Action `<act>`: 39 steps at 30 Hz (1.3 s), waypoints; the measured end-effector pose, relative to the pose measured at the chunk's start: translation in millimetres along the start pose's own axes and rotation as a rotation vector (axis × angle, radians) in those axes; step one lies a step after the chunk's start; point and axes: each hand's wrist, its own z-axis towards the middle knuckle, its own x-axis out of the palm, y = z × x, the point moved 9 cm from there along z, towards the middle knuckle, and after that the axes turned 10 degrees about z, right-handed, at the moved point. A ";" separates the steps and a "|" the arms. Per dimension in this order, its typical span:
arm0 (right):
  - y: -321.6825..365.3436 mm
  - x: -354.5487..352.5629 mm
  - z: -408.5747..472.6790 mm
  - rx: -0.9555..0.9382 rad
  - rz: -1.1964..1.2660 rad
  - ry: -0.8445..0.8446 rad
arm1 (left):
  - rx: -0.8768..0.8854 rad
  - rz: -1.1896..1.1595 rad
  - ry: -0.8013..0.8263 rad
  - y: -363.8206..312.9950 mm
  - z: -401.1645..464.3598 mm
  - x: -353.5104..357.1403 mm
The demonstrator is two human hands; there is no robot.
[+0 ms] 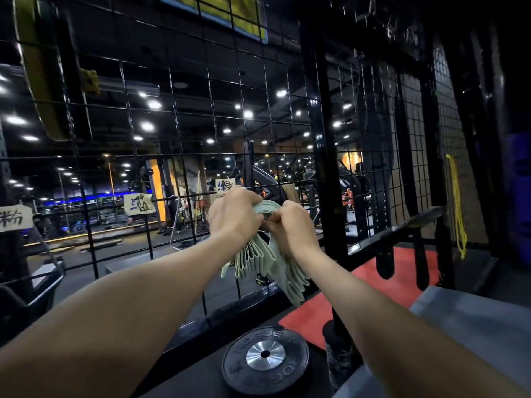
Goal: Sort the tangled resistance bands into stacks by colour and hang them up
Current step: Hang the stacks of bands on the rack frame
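Head view: a dim gym seen through a black wire grid panel [178, 116], both bare forearms reaching forward to it.
Left hand [232, 216]: fingers curled over the top of a bundle of pale green flat elastic resistance bands [255, 258], gripping it from the left, right in front of the grid.
Right hand [290, 225]: fingers bent in, pinching the folded top of the same bundle from the right, just beside the left hand.
Green bands: the folded top sits between the two hands; the loops hang down below the wrists in a fanned stack, in front of the lower grid. Whether the bundle is on a hook I cannot tell; the hands cover that spot.
Green label: a small paper tag with a handwritten character [225, 187] is fixed to the grid just above the left hand.
Other labels: a paper tag with a blue character [140, 204] further left on the grid, and a third paper tag with a dark character [13, 218] at the left edge.
Right side: a thin yellow cord [457, 208] hangs on a finer mesh panel, well apart from the hands.
Below: a round black weight plate with a silver hub [265, 360] lies flat under the forearms, near a red floor mat [382, 285].
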 end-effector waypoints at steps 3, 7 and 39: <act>-1.0 -6.5 1.9 0.083 0.071 -0.014 | 0.023 0.042 -0.017 -4.3 -0.7 -6.4; 1.6 -18.6 6.2 0.157 0.175 0.003 | 0.035 0.041 -0.044 -13.5 -0.7 -17.1; 25.7 -14.0 -2.5 0.161 0.056 0.040 | 0.220 0.222 -0.057 -12.0 -10.0 -32.2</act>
